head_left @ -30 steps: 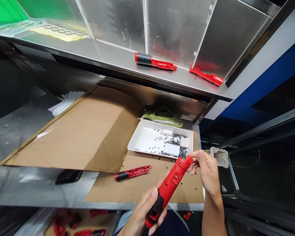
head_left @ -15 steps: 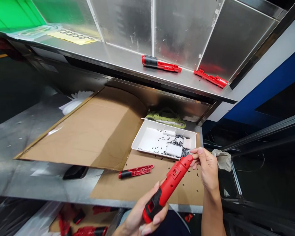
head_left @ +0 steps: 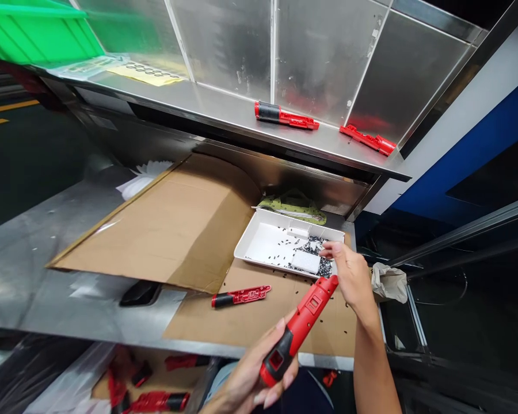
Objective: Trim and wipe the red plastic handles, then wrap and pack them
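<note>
My left hand point(head_left: 246, 371) is wrapped around the black lower end of a red-and-black power-tool housing point(head_left: 303, 319). The housing slants up to the right, smooth outer side facing me. Above its red tip, my right hand point(head_left: 347, 270) reaches over the right end of a white tray point(head_left: 252, 238), fingers stretched out and slightly apart, with nothing visible in them. Small black parts point(head_left: 313, 246) lie scattered in the tray around a white foam block point(head_left: 305, 262). Left of the held housing, another housing half point(head_left: 242, 296) lies on cardboard, inner side up.
Two red housing pieces rest on the metal shelf point(head_left: 224, 109). A bent cardboard sheet point(head_left: 155, 224) covers the table's middle. Behind the tray lies a yellow-green bag point(head_left: 291, 208). More red housings point(head_left: 155, 401) sit below the table edge. A green bin point(head_left: 38, 31) stands far left.
My right hand has left the tip of the held housing and moved up and left over the tray. The left hand keeps its hold, the housing slightly lower and to the right.
</note>
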A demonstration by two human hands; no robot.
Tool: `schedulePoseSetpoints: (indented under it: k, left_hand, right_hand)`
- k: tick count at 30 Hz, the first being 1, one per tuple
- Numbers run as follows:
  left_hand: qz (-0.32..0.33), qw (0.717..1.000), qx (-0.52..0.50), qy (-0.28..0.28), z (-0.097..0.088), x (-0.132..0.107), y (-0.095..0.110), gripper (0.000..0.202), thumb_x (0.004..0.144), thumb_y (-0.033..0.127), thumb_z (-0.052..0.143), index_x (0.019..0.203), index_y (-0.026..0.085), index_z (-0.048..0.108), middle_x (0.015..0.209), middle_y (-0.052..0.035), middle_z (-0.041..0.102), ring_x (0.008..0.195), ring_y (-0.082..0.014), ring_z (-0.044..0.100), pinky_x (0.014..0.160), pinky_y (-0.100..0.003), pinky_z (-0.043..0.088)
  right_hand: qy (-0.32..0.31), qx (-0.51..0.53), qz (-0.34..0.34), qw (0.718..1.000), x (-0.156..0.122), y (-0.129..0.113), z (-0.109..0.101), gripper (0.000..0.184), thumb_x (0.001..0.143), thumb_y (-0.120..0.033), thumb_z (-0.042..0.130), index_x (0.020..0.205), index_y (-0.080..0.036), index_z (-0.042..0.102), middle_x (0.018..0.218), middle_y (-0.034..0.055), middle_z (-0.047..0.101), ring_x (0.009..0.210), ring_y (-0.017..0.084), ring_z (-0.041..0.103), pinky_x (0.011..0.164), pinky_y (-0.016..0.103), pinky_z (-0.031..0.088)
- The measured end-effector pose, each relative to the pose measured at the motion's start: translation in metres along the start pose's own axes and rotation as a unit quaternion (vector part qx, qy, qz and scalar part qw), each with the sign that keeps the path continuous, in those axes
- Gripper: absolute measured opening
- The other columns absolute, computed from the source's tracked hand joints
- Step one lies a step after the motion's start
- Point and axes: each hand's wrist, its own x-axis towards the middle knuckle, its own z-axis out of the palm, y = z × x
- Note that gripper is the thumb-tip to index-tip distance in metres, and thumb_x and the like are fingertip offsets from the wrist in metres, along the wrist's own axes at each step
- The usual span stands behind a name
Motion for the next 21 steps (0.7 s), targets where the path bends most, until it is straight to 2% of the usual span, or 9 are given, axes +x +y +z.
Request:
schedulePoseSetpoints:
  k: [5, 9, 11, 13, 15, 17, 19, 20, 21]
  left_hand:
    - [0.048, 0.987, 0.152, 0.001, -0.003, -0.004, -0.011, 0.092, 0.085, 0.074, 0.047, 0.156, 0.022, 0.023, 0.055, 0.0035, 0.057, 0.034, -0.006, 0.042, 0.032, -0.013, 0.026]
    - [0.036, 0.971, 0.233, -0.03, -0.026, -0.021, -0.023, 0.089, 0.086, 0.077, 0.04, 0.156, 0.023, 0.026, 0.059, 0.0026, 0.058, 0.042, -0.0101, 0.05, 0.042, -0.018, 0.039]
    - [0.064, 0.938, 0.341, 0.004, -0.05, -0.028, -0.034, 0.078, 0.091, 0.071, 0.035, 0.156, 0.028, 0.028, 0.075, -0.0013, 0.067, 0.063, -0.0164, 0.064, 0.064, -0.028, 0.054]
    - [0.123, 0.852, 0.497, 0.11, -0.085, -0.025, -0.048, 0.063, 0.097, 0.059, 0.036, 0.154, 0.034, 0.031, 0.107, -0.0049, 0.072, 0.101, -0.0222, 0.065, 0.094, -0.037, 0.05]
    - [0.17, 0.745, 0.612, 0.202, -0.126, -0.014, -0.064, 0.057, 0.099, 0.047, 0.037, 0.154, 0.035, 0.03, 0.131, -0.007, 0.064, 0.12, -0.0247, 0.058, 0.104, -0.039, 0.044]
    - [0.175, 0.637, 0.713, 0.233, -0.166, 0.002, -0.077, 0.056, 0.098, 0.033, 0.044, 0.153, 0.031, 0.034, 0.122, -0.0077, 0.068, 0.112, -0.0236, 0.061, 0.101, -0.037, 0.045]
    - [0.16, 0.52, 0.787, 0.292, -0.2, 0.017, -0.085, 0.056, 0.094, 0.02, 0.048, 0.149, 0.029, 0.043, 0.114, -0.0072, 0.07, 0.108, -0.024, 0.062, 0.099, -0.037, 0.044]
    - [0.151, 0.477, 0.804, 0.323, -0.212, 0.023, -0.086, 0.055, 0.092, 0.018, 0.049, 0.146, 0.028, 0.047, 0.112, -0.0076, 0.071, 0.108, -0.0244, 0.062, 0.097, -0.037, 0.045]
    - [0.146, 0.453, 0.81, 0.343, -0.222, 0.028, -0.085, 0.054, 0.091, 0.017, 0.05, 0.144, 0.025, 0.051, 0.112, -0.0094, 0.071, 0.108, -0.0254, 0.062, 0.096, -0.038, 0.045]
  right_hand:
    - [-0.115, -0.213, -0.025, 0.97, 0.005, 0.003, 0.022, 0.042, 0.099, -0.051, 0.037, 0.089, -0.028, 0.07, 0.082, 0.0004, 0.072, 0.082, 0.02, 0.065, 0.068, 0.027, 0.037]
    - [-0.054, -0.251, 0.037, 0.966, 0.009, 0.055, 0.032, 0.036, 0.098, -0.029, 0.032, 0.101, -0.019, 0.067, 0.094, 0.0126, 0.072, 0.088, 0.024, 0.064, 0.069, 0.03, 0.036]
    - [-0.035, -0.255, 0.061, 0.964, -0.003, 0.089, 0.032, 0.037, 0.097, -0.028, 0.03, 0.106, -0.017, 0.065, 0.1, 0.016, 0.07, 0.093, 0.027, 0.064, 0.07, 0.031, 0.037]
    - [-0.044, -0.24, 0.077, 0.967, -0.03, 0.121, 0.032, 0.04, 0.099, -0.037, 0.028, 0.093, -0.021, 0.064, 0.092, 0.0126, 0.071, 0.086, 0.026, 0.066, 0.068, 0.03, 0.039]
    - [-0.056, -0.217, 0.098, 0.97, -0.071, 0.145, 0.035, 0.05, 0.099, -0.046, 0.022, 0.077, -0.024, 0.06, 0.075, 0.009, 0.068, 0.074, 0.026, 0.066, 0.065, 0.031, 0.041]
    - [-0.065, -0.191, 0.126, 0.971, -0.119, 0.161, 0.042, 0.056, 0.1, -0.047, 0.015, 0.07, -0.025, 0.058, 0.066, 0.0072, 0.064, 0.065, 0.025, 0.064, 0.063, 0.033, 0.045]
    - [-0.083, -0.159, 0.147, 0.973, -0.168, 0.169, 0.048, 0.055, 0.101, -0.049, 0.021, 0.072, -0.026, 0.061, 0.066, 0.0046, 0.065, 0.064, 0.023, 0.065, 0.062, 0.033, 0.05]
    - [-0.093, -0.141, 0.154, 0.973, -0.189, 0.171, 0.05, 0.047, 0.101, -0.05, 0.031, 0.078, -0.026, 0.064, 0.072, 0.0028, 0.067, 0.067, 0.021, 0.066, 0.064, 0.032, 0.052]
    - [-0.103, -0.124, 0.16, 0.974, -0.208, 0.173, 0.051, 0.036, 0.1, -0.049, 0.041, 0.087, -0.027, 0.066, 0.081, 0.0014, 0.069, 0.072, 0.019, 0.067, 0.067, 0.031, 0.054]
